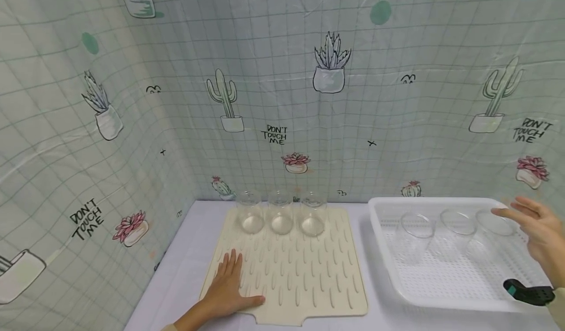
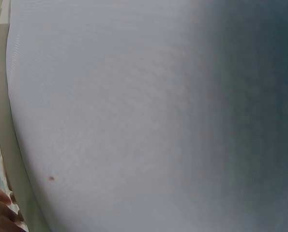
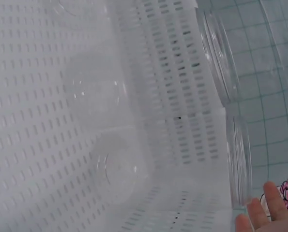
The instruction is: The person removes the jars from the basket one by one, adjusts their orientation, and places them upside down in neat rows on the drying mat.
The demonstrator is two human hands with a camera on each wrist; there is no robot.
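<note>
My left hand rests with spread fingers on the front left part of a cream drying mat with raised ridges. Three clear glasses stand in a row along the back of that mat. Inside a white perforated basket on the right are three more clear glasses. Beside the rim of the rightmost glass is my right hand, its fingers extended and holding nothing. The right wrist view has its fingertips close to a glass rim; whether they touch I cannot tell.
A white tabletop lies under the mat and basket. Behind and to the left hangs a checked curtain printed with cacti. A black strap with a teal patch is at my right wrist, over the basket's front right.
</note>
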